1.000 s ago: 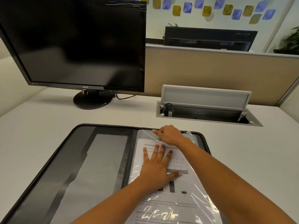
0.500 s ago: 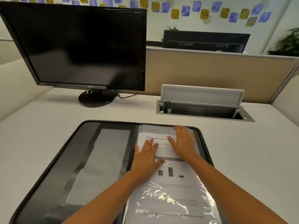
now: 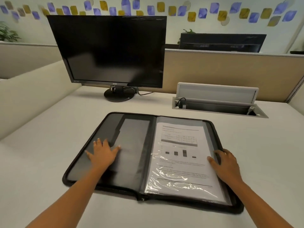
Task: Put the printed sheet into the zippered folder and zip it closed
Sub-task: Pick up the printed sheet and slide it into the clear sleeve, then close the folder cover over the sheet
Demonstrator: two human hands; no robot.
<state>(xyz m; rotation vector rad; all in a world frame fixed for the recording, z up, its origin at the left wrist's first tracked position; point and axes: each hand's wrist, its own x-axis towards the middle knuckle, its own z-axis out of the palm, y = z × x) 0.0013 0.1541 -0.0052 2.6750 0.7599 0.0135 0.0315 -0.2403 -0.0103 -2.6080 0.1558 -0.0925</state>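
Both hands have left the sheet [image 3: 179, 145], which now lies flat under the clear sleeve in the right half of the open folder [image 3: 131, 153] on the worktop [image 3: 41, 153]. The left hand [image 3: 102, 153] presses with spread fingers on the left half. The right hand [image 3: 226, 163] grips the right edge. The insertion looks done; closing and zipping remain.

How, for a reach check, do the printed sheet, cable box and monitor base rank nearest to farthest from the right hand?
1. Printed sheet: at the right hand thumb, in the zippered folder.
2. Cable box: behind it, farther back.
3. Monitor base: far back-left.
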